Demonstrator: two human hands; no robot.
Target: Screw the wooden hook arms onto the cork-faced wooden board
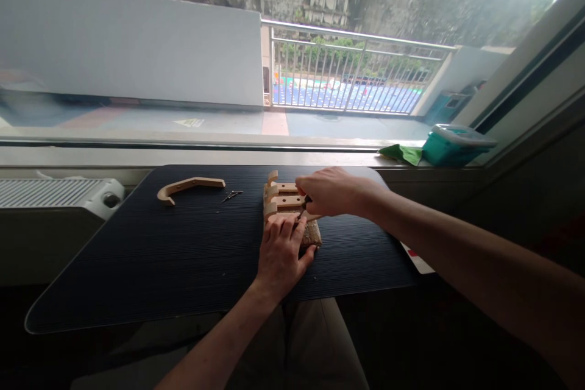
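A small wooden hook rack [269, 208] lies on the dark table, with pale curved wooden hooks set side by side on a rough, bark-like board [313, 234]. My left hand [282, 251] grips its near end, fingers over the top and thumb against the side. Above the board, my right hand [329, 191] is closed around a screwdriver [307, 200]. Its shaft slants down towards the hook by my left fingertips; the tip is hidden. A loose wooden hook [194, 183] with holes lies at the far left, beside several screws [232, 195].
The dark table [173, 268] stands against a window sill. On the sill are a teal box [452, 146] with a lid and a green cloth [402, 153]. A white radiator [55, 192] is at the left. A white card [418, 259] lies under my right forearm.
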